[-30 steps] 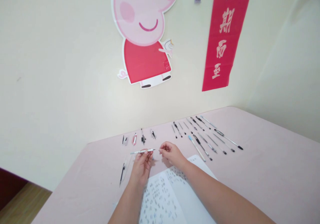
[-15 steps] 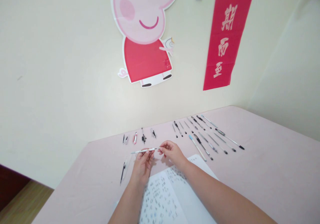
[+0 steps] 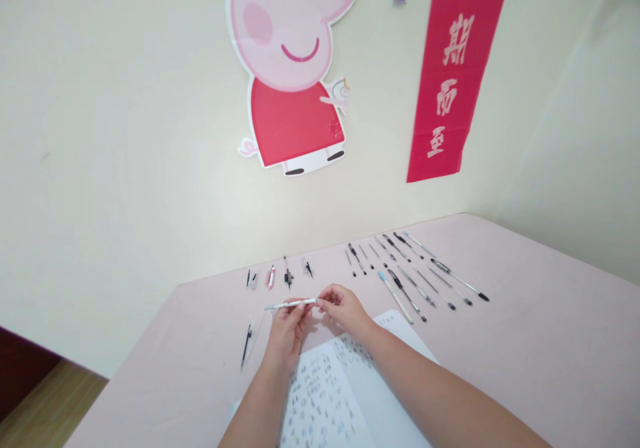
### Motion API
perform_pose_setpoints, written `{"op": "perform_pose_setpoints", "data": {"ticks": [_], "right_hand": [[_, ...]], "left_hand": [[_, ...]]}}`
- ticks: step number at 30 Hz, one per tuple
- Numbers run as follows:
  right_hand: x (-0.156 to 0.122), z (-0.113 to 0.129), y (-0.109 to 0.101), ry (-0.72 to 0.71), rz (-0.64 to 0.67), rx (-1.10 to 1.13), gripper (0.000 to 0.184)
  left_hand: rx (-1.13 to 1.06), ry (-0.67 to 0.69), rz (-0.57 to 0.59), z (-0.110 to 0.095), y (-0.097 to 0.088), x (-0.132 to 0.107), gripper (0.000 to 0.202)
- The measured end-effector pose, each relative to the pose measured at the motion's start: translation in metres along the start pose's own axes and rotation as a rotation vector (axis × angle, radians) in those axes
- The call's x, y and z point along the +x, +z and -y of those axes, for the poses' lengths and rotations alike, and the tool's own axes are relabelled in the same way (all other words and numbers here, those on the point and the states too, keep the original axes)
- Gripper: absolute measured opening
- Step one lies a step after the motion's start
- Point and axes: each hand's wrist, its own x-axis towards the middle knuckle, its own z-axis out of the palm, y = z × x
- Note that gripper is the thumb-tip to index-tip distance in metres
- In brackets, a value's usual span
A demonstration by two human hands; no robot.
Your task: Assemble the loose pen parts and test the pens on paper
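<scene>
On pink table (image 3: 525, 341) (cream wall (image 3: 125, 135) behind): pens (image 3: 415, 271) in rows.

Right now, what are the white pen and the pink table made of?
The white pen, held by the left hand and right hand, looks like smooth plastic: thin, evenly white. The table looks covered in matte pink cloth or vinyl; I cannot tell which.

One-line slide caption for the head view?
Left hand and right hand hold a thin white pen by an open handwritten notebook; dark pens line the pink table.
</scene>
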Motion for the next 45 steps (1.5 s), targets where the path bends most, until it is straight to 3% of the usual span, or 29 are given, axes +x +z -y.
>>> {"op": "perform_pose_setpoints", "data": {"ticks": [14,31,40,45], "right_hand": [[0.000,-0.003,-0.004,-0.069,0.001,-0.108,0.008],[0.001,-0.011,-0.007,-0.010,0.113,-0.119,0.039],[-0.002,-0.004,-0.006,-0.091,0.117,-0.119,0.019],[-0.001,-0.007,-0.006,-0.050,0.126,-0.182,0.036]], "left_hand": [[0.091,0.046,0.041,0.000,0.002,-0.003,0.023],[0.148,0.084,0.069,0.002,0.002,-0.004,0.024],[0.152,0.098,0.057,0.004,-0.001,-0.002,0.024],[0.180,0.086,0.068,0.004,0.000,-0.003,0.025]]}}
